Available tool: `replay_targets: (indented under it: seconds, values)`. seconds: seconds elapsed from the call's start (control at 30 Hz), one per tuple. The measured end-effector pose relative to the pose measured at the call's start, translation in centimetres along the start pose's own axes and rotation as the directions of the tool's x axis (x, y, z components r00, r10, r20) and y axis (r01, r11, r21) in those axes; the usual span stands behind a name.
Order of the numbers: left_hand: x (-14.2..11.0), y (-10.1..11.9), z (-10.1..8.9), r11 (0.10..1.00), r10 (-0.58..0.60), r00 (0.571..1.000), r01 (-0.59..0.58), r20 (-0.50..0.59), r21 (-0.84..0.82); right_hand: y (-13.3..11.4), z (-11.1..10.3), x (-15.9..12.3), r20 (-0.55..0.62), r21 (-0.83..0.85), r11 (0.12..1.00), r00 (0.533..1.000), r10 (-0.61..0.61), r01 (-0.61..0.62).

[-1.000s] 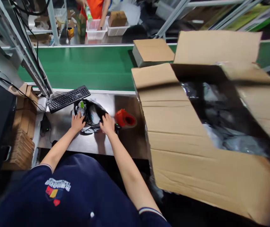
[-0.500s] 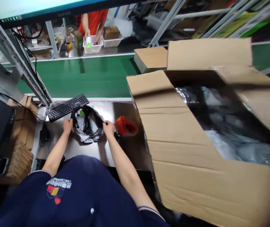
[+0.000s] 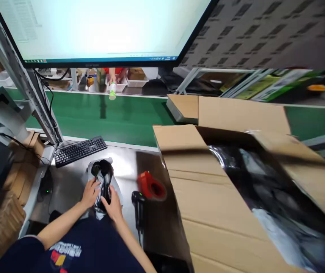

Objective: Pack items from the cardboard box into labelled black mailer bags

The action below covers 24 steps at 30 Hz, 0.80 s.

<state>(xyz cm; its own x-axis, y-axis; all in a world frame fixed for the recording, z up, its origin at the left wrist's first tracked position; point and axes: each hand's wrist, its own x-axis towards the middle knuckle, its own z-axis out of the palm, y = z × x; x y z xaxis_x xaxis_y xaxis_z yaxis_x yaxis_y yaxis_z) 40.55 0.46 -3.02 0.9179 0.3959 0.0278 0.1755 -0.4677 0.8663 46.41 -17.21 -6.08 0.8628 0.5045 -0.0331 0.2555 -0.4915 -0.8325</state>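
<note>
The plastic bag (image 3: 101,185) lies on the counter (image 3: 68,187) near its front edge, in front of the keyboard (image 3: 79,151). Half a second ago its mouth was spread wide; now it is gathered narrow, dark contents showing at its top, and it has come away from the keyboard toward the person. The monitor (image 3: 102,32) now fills much more of the view.

Right of the bag are a black scanner (image 3: 138,212) and a red tape dispenser (image 3: 151,185); a large open carton (image 3: 190,159) stands at the right. Beyond the counter's back edge runs a green belt (image 3: 131,120), with a co-worker's hand (image 3: 112,77) holding a bottle (image 3: 112,91) past it.

The left hand (image 3: 90,194) lays bent fingers on the bag's left side, its grip unclear; the right hand (image 3: 113,204) grasps its right side between thumb and fingers.
</note>
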Motion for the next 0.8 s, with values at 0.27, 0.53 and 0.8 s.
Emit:
replay_targets:
  seconds: [0.27, 0.53, 0.8]
  values:
    - [0.1, 0.3, -0.3, 0.996, -0.065, 0.997, 0.068, 0.048, -0.055, -1.3, 2.5, 1.5, 0.007, -0.115, 0.993, 1.000, -0.024, 0.025]
    - [1.7, 2.6, -0.2, 0.999, 0.038, 0.987, -0.035, 0.154, -0.020, -1.7, -0.1, 5.7, 0.025, -0.063, 0.998, 0.999, 0.021, -0.019]
    - [4.9, -2.0, -2.4, 0.980, -0.195, 0.939, 0.198, -0.283, -0.019, -2.9, -9.4, 14.7, 0.178, 0.064, 0.985, 0.973, 0.150, -0.163]
